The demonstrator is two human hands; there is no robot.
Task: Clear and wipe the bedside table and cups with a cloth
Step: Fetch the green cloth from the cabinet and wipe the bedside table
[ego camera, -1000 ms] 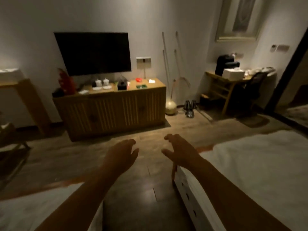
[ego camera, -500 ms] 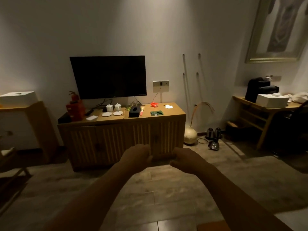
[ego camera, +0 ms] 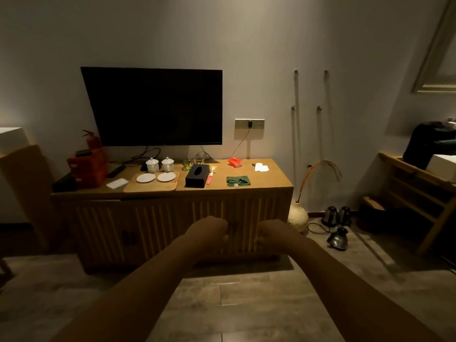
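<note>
A low wooden cabinet (ego camera: 266,186) stands under a dark TV (ego camera: 155,107). On its top lie a folded green cloth (ego camera: 238,180), two white lidded cups (ego camera: 160,164), two white saucers (ego camera: 155,177) on a wooden tray (ego camera: 150,187), two glasses (ego camera: 193,162) and a black tissue box (ego camera: 197,178). My left hand (ego camera: 209,229) and right hand (ego camera: 271,230) are stretched out side by side in front of the cabinet doors, below its top. Their fingers are curled under and hold nothing.
Red boxes (ego camera: 88,169), a remote (ego camera: 116,171), a white card (ego camera: 117,183), a red item (ego camera: 235,161) and white paper (ego camera: 261,167) also sit on the cabinet. A round vase (ego camera: 297,215) and kettles (ego camera: 336,225) stand on the floor to the right, near a wooden desk (ego camera: 419,183).
I have moved from between the beds toward the cabinet, which now looks much nearer. Both hands went from spread fingers to curled fingers.
</note>
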